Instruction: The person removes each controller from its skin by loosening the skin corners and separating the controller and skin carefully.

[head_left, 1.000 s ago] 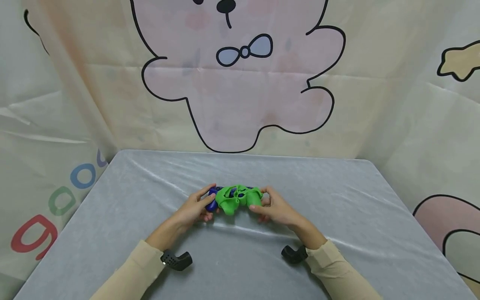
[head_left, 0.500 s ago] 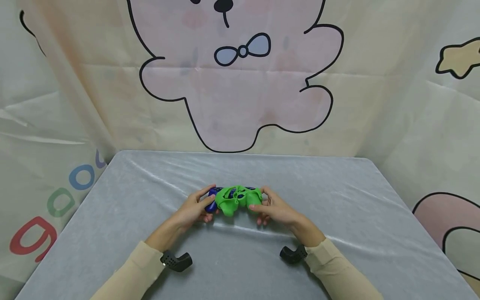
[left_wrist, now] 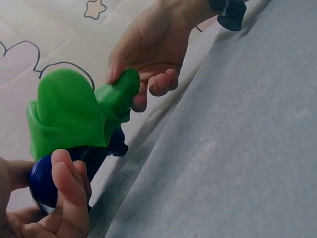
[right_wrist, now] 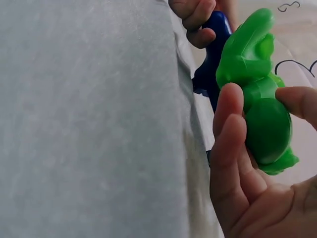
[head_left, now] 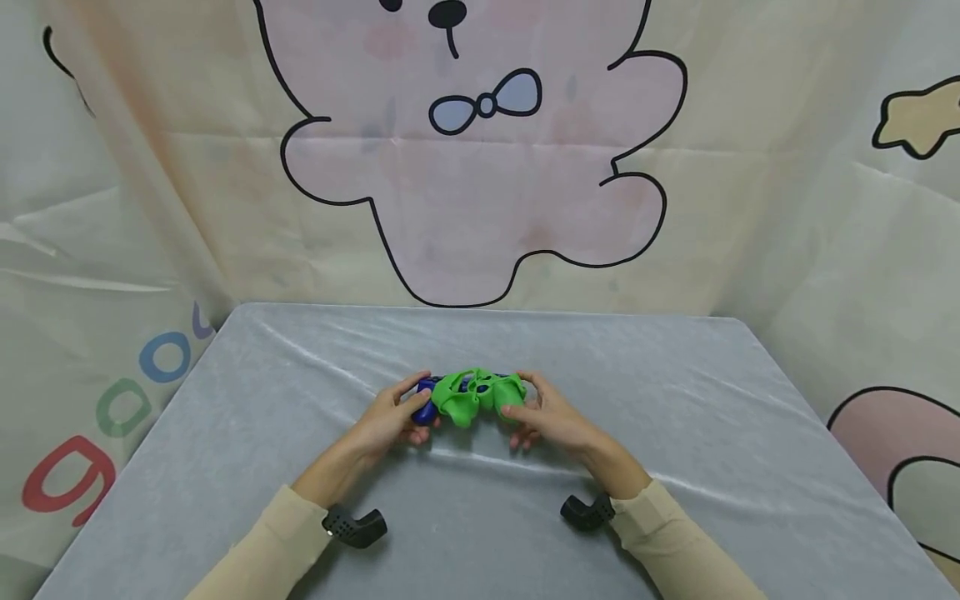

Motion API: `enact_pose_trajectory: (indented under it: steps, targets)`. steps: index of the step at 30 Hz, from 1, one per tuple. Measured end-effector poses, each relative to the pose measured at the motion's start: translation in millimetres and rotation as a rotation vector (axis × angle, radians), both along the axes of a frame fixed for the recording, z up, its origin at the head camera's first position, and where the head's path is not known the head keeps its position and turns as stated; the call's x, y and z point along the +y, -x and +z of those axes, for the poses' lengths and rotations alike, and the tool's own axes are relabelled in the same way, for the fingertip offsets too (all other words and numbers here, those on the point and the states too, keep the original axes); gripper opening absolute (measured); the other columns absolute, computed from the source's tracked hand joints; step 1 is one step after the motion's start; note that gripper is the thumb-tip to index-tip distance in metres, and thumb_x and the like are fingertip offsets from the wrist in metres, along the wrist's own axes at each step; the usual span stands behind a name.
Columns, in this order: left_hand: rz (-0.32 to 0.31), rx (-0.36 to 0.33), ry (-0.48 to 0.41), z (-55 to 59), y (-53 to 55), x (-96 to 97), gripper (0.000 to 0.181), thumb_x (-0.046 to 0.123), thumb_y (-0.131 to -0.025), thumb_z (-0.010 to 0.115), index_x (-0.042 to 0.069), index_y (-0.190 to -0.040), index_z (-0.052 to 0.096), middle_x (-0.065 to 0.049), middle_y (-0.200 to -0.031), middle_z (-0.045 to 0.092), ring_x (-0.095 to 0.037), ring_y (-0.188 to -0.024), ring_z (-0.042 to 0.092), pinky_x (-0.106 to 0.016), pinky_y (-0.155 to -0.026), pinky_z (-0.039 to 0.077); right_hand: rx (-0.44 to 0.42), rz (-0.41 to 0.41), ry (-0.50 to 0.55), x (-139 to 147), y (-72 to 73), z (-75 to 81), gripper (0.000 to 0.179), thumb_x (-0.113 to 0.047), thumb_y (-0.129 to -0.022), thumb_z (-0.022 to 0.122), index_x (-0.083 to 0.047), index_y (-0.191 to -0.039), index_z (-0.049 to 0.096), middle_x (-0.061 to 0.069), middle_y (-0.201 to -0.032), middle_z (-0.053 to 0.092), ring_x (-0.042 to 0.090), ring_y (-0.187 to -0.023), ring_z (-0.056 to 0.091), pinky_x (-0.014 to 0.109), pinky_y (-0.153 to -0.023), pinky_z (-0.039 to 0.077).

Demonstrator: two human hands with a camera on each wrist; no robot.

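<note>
A dark blue game controller [head_left: 424, 407] is held up between both hands above the table, with a green silicone cover [head_left: 461, 402] partly on it. My left hand [head_left: 387, 418] grips the bare blue handle at the left end, thumb on top. The cover's left sleeve stands loose beside that handle, as the left wrist view shows on the green cover [left_wrist: 69, 109]. At the other end my right hand [head_left: 557, 418] pinches the covered handle between thumb and fingers; the right wrist view shows the green cover [right_wrist: 269, 130] wrapped round it.
A grey cloth [head_left: 465, 533] with a few creases covers the table. Behind it hangs a printed curtain [head_left: 480, 192] with a cartoon animal. Black wrist cameras [head_left: 356, 527] sit by both cuffs.
Both hands stay in nearly the same place. The controller and cover have tilted slightly, and the right fingers have shifted a little on the covered handle.
</note>
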State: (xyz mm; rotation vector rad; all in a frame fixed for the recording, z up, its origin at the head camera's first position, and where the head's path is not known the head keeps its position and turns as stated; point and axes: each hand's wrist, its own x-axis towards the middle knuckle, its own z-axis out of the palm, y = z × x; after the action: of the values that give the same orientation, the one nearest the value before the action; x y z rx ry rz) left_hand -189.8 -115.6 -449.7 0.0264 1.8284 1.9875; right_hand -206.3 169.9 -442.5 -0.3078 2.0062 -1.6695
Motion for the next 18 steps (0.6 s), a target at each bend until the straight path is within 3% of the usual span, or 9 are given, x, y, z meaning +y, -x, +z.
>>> enact_pose_trajectory:
  steps: [5,12,18]
  targets:
    - [0.044,-0.035,-0.03,-0.9,-1.1,1.2,0.058,0.023,-0.11,0.041,0.009,-0.162,0.019,-0.004,-0.081,0.068,-0.004,-0.055,0.059,-0.016,-0.055,0.053,0.025,0.04,0.026,1.1,-1.4,2.5,0.083,-0.012,-0.097,0.066,-0.003,-0.161,0.014,0.023,-0.106,0.074,0.014,-0.068,0.07,0.028,-0.061,0.057]
    - [0.035,-0.021,-0.02,-0.9,0.2,2.0,0.062,0.026,-0.11,0.043,0.008,-0.162,0.016,-0.003,-0.081,0.069,-0.003,-0.055,0.059,-0.017,-0.055,0.052,0.105,-0.078,-0.027,2.0,0.4,-0.5,0.068,-0.011,-0.097,0.067,0.003,-0.153,0.03,0.027,-0.102,0.074,0.01,-0.061,0.067,0.025,-0.054,0.052]
    - [0.038,-0.012,-0.007,-1.3,0.1,-0.8,0.062,0.027,-0.11,0.043,0.007,-0.162,0.017,-0.003,-0.08,0.067,-0.004,-0.056,0.058,-0.017,-0.055,0.052,0.119,-0.042,-0.029,1.3,2.1,-1.3,0.056,-0.011,-0.097,0.067,0.0,-0.142,0.036,0.022,-0.095,0.076,0.009,-0.058,0.065,0.024,-0.051,0.047]
